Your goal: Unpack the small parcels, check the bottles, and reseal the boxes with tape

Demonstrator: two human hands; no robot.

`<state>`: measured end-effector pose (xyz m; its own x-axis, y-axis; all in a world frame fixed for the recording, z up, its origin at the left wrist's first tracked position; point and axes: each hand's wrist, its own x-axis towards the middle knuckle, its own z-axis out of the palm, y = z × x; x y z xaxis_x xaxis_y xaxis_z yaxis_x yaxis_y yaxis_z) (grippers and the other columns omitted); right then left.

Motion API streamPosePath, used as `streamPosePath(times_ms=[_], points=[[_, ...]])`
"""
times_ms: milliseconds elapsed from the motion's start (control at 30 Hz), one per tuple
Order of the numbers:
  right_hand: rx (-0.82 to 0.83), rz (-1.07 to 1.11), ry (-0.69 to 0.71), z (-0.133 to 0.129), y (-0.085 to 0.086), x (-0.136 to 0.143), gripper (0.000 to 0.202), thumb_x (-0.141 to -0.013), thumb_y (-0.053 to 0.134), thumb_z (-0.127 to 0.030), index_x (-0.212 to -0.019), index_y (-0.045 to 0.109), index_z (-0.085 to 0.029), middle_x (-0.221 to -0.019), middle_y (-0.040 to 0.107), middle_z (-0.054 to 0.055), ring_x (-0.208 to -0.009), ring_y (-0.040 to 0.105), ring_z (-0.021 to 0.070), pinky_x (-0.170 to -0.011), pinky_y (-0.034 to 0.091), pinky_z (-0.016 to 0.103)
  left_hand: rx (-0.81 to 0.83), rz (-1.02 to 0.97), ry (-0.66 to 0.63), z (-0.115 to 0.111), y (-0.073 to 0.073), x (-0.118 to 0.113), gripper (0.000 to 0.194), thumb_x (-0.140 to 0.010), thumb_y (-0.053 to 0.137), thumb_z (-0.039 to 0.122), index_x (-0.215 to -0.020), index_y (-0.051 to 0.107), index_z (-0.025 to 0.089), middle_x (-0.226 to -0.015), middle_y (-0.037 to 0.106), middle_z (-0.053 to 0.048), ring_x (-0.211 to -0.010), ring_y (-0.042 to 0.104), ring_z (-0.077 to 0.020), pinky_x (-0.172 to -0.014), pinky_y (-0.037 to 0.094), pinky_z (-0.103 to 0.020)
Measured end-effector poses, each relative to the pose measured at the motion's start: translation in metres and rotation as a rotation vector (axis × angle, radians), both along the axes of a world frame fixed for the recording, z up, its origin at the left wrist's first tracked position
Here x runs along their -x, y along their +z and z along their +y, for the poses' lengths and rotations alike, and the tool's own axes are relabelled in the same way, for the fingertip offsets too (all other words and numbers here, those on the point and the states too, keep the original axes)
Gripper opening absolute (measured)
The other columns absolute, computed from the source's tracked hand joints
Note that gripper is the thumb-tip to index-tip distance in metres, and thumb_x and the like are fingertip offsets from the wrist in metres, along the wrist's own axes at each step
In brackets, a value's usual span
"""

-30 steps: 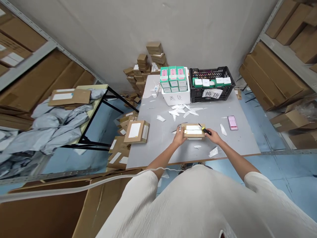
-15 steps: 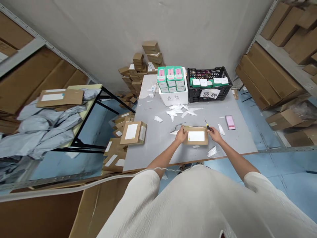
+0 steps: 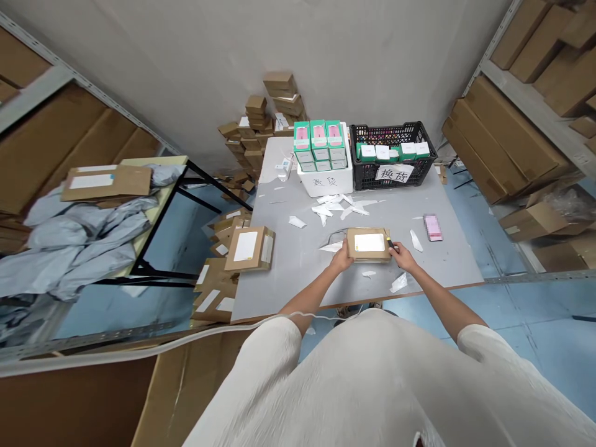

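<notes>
A small cardboard box (image 3: 369, 256) with a white label sits over the grey table (image 3: 288, 273), label facing up. My left hand (image 3: 343, 257) grips its left side. At the right side, my right hand (image 3: 403, 256) is closed round a small cutter (image 3: 390, 243) with a yellow and black handle, its fingers close against the box. Torn white paper scraps (image 3: 333, 206) lie behind the box. Another labelled cardboard box (image 3: 250, 248) stands at the table's left edge.
Behind are a white bin (image 3: 326, 182) of green boxes and a black crate (image 3: 393, 176). A pink phone-like item (image 3: 433, 228) lies right. Stacked cartons (image 3: 255, 133) stand by the wall; grey parcels (image 3: 88, 239) cover a side table.
The box in my hands has tipped, so its labelled face now looks more squarely up and its near edge shows below. The cutter has shifted slightly down with my right hand.
</notes>
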<state>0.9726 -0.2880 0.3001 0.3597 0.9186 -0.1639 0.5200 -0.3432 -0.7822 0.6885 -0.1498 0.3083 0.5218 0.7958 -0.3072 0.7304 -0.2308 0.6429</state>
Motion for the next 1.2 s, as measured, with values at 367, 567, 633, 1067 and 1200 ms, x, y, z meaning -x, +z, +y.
streamPosePath(times_ms=[367, 567, 633, 1067, 1200], points=[[-0.088, 0.252, -0.179, 0.013, 0.016, -0.019, 0.043, -0.099, 0.058, -0.056, -0.126, 0.061, -0.022, -0.105, 0.082, 0.01, -0.1, 0.08, 0.0261, -0.088, 0.063, 0.038, -0.055, 0.013, 0.127, 0.004, 0.031, -0.001, 0.058, -0.106, 0.058, 0.052, -0.152, 0.049, 0.019, -0.12, 0.077, -0.015, -0.115, 0.073, -0.0335, -0.098, 0.054, -0.041], [-0.131, 0.249, -0.15, 0.025, 0.02, -0.024, 0.045, -0.1, 0.059, -0.054, -0.13, 0.064, -0.021, -0.122, 0.08, 0.013, -0.108, 0.079, 0.0257, -0.092, 0.064, 0.039, -0.247, -0.106, 0.073, 0.006, 0.026, -0.013, 0.043, -0.098, 0.058, 0.021, -0.141, 0.057, 0.02, -0.142, 0.064, -0.016, -0.126, 0.065, -0.0304, -0.107, 0.054, -0.046], [-0.137, 0.157, -0.103, 0.025, 0.023, -0.027, 0.047, -0.103, 0.054, -0.055, -0.132, 0.068, -0.021, -0.12, 0.08, 0.012, -0.102, 0.079, 0.0256, -0.094, 0.064, 0.041, -0.368, -0.07, 0.0, 0.001, 0.022, -0.012, 0.04, -0.096, 0.058, 0.017, -0.135, 0.062, 0.022, -0.145, 0.061, -0.016, -0.132, 0.06, -0.0327, -0.111, 0.052, -0.049], [-0.014, -0.414, 0.534, 0.056, 0.069, 0.009, 0.043, -0.11, 0.05, -0.042, -0.143, 0.075, -0.031, -0.145, 0.076, 0.004, -0.13, 0.07, 0.0312, -0.107, 0.056, 0.042, -0.58, 0.069, -0.339, -0.031, 0.007, 0.019, 0.072, -0.09, 0.052, 0.006, -0.162, 0.049, 0.014, -0.164, 0.052, -0.022, -0.161, 0.04, -0.0343, -0.131, 0.034, -0.051], [0.046, -0.505, 0.591, 0.073, 0.083, 0.03, 0.042, -0.111, 0.05, -0.04, -0.142, 0.076, -0.033, -0.144, 0.077, 0.004, -0.129, 0.07, 0.0316, -0.098, 0.057, 0.039, -0.575, 0.075, -0.313, -0.034, 0.015, 0.021, 0.071, -0.094, 0.054, 0.009, -0.163, 0.05, 0.019, -0.164, 0.054, -0.02, -0.16, 0.043, -0.035, -0.131, 0.031, -0.054]])
